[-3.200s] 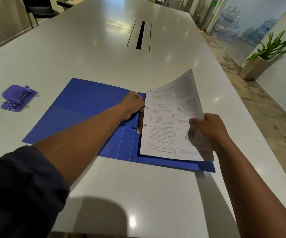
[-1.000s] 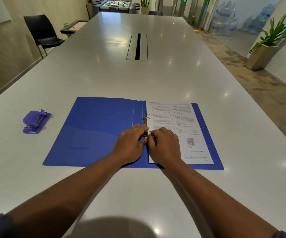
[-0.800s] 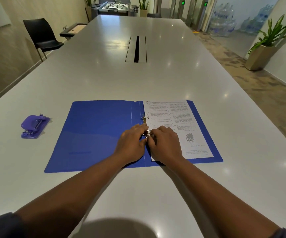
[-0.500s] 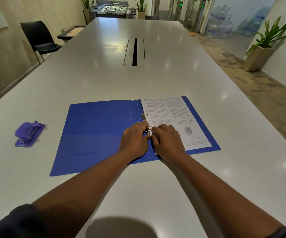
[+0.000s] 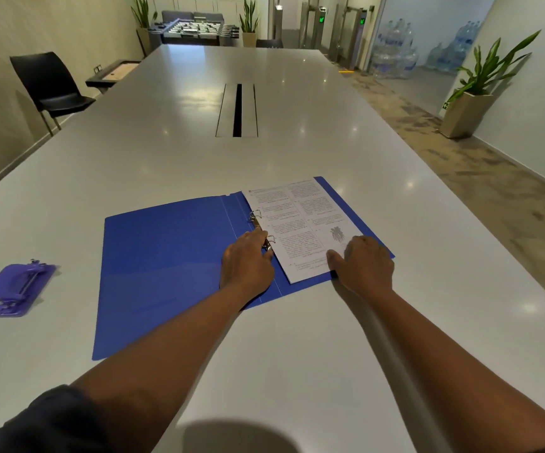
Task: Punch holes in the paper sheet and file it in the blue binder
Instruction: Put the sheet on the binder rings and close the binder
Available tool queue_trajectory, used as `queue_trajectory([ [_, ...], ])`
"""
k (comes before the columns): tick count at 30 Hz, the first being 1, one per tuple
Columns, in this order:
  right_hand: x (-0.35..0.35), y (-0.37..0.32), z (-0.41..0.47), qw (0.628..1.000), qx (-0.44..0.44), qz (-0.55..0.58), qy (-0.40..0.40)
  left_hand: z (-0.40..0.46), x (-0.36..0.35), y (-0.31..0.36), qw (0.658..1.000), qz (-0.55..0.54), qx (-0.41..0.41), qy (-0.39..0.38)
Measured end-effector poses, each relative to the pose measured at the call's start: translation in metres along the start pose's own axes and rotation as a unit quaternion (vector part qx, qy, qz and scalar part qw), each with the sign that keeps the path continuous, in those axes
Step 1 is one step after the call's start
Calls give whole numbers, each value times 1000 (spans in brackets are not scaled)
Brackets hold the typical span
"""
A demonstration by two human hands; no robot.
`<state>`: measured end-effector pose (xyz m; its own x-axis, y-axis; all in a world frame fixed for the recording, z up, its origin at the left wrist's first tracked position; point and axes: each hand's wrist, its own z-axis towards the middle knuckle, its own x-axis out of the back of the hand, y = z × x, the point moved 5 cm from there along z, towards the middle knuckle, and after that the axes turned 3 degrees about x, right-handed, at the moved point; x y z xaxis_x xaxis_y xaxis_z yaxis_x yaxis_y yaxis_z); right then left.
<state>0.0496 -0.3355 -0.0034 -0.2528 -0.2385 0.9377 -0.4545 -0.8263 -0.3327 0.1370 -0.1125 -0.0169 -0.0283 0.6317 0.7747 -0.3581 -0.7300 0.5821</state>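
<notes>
Open blue binder (image 5: 173, 266) on grey desk (image 5: 297, 354), printed paper sheet (image 5: 297, 223) threaded on rings (image 5: 258, 220); left hand (image 5: 248, 263) and right hand (image 5: 366, 263) apart, flat, gripping nothing; purple hole punch (image 5: 19, 289) well left.

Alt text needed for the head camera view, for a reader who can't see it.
A printed paper sheet lies on the rings of an open blue binder on a long white table. The left hand rests at the rings, the right hand lies flat on the sheet's near corner. A purple hole punch sits far left.
</notes>
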Motion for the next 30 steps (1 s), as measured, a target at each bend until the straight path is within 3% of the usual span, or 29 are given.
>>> queue_trajectory([
  [8,12,34,15,998,-66,-3,-12,10,-4,-5,1000,-9,-8,-7],
  [14,11,39,22,992,-98,75,-9,10,-3,-5,1000,-19,-14,-8],
  [23,17,39,27,986,-125,79,-71,9,-1,-3,1000,-10,-19,-5],
  [27,15,40,28,976,-134,155,-73,9,0,-1,1000,-7,-22,-1],
  [30,20,35,28,953,-115,280,-8,8,1,0,1000,-18,-19,-5],
])
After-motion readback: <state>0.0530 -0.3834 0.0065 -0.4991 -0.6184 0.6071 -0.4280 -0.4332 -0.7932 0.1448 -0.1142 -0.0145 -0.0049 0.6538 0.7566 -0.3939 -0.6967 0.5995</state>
